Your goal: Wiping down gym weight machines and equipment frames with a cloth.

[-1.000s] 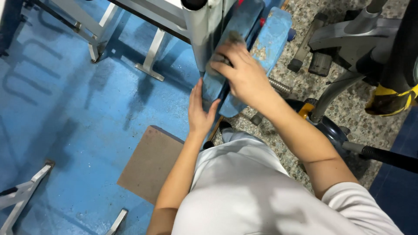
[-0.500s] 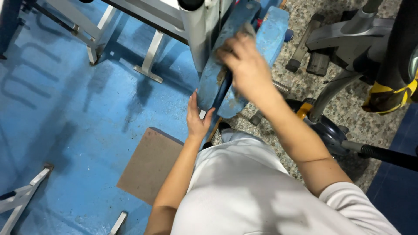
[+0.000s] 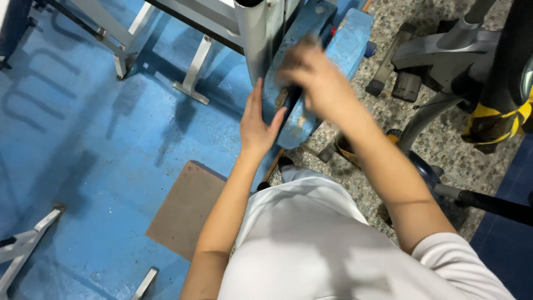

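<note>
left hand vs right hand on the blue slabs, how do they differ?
The left hand lies flat and open against the side of the near blue slab; the right hand sits on top, fingers curled. Left is sharp, right is motion-blurred. Left sits nearer the body, right farther. Both are bare.

Open blue floor (image 3: 94, 144) left of left hand (image 3: 256, 126); grey post (image 3: 251, 36) crowds blue plates (image 3: 297, 61); exercise machine (image 3: 444, 61) blocks right side.

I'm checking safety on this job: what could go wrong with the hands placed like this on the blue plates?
The left hand lies flat on the edge of the blue plate, by the gap to the second plate; its fingers could get pinched if the plates shift. The right hand is blurred in motion over chipped, rusty paint, so scrapes seem possible.
</note>
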